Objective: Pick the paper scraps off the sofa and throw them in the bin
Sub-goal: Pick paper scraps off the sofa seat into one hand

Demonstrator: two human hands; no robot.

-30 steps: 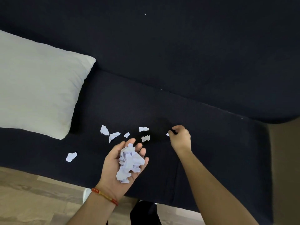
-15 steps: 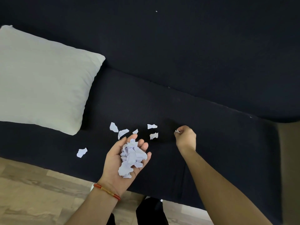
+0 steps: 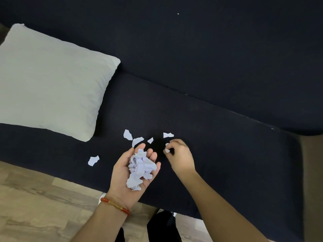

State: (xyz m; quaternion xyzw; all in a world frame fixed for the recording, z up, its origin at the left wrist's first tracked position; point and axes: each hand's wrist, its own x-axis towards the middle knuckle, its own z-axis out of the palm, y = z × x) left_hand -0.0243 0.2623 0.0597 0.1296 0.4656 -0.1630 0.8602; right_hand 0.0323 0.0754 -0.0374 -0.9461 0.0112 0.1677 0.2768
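- Five loose white torn paper scraps (image 3: 127,134) lie on the seat of the dark navy fabric sofa (image 3: 218,130), seen from the head camera looking down.
- One scrap (image 3: 93,160) sits apart near the seat's front edge, left of the hands; the other four cluster just beyond the fingers.
- Her left hand (image 3: 129,173) is palm up and loosely cupped, carrying a crumpled heap of white paper pieces (image 3: 140,167).
- Her right hand (image 3: 180,157) pinches a small white scrap (image 3: 167,150) between thumb and fingertips, just above the seat.
- A red-and-gold thread bracelet (image 3: 115,205) circles the left wrist.
- A pale grey rectangular pillow (image 3: 50,81) rests on the sofa's left.
- Light wood-look flooring (image 3: 35,206) shows below.
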